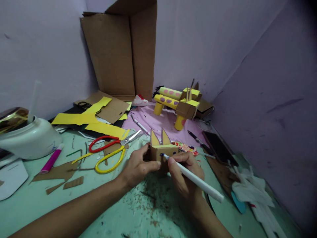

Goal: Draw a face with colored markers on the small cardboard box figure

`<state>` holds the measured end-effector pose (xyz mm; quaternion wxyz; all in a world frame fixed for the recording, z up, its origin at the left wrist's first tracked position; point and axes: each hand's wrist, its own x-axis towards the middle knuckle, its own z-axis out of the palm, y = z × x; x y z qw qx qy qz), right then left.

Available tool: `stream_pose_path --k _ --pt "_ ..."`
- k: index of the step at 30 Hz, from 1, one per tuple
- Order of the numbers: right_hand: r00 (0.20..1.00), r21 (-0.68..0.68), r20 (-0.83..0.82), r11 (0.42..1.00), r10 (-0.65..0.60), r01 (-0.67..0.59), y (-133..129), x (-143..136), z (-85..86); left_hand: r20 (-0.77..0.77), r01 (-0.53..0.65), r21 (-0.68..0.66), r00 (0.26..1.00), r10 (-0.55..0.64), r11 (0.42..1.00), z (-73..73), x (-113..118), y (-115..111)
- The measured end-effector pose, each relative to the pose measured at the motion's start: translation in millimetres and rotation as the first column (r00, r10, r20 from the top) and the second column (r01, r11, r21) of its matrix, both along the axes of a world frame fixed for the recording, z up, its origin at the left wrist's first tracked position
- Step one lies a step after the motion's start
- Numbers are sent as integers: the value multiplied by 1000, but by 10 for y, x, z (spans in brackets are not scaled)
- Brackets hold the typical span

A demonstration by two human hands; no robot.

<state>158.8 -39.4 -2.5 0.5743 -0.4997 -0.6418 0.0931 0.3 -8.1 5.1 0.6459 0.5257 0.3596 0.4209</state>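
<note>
My left hand [137,167] grips the left side of a small cardboard box head [163,152] with two pointed yellow-faced ears, holding it on the green floor. My right hand [184,178] holds a white marker pen [198,181], its dark tip touching the front face of the cardboard head. A finished cardboard animal [177,103] with yellow tube legs and pink spots stands farther back on a pink sheet.
Red-and-yellow scissors [111,150] lie left of my hands, with cardboard scraps and a pink marker [51,161]. Yellow paper sheets [89,120] and a folded cardboard box [123,53] lean at the back wall. A dark phone [219,148] and white scraps lie right.
</note>
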Motion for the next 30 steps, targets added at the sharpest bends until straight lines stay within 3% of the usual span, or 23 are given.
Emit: stream_pose_path --k 13,30 --pt "1000 66 15 998 4 -5 16 -24 47 15 10 9 1000 -11 1000 -11 -1 5" --pt "996 20 55 997 70 -72 -3 0 25 16 4 -8 1000 -3 1000 -26 0 22"
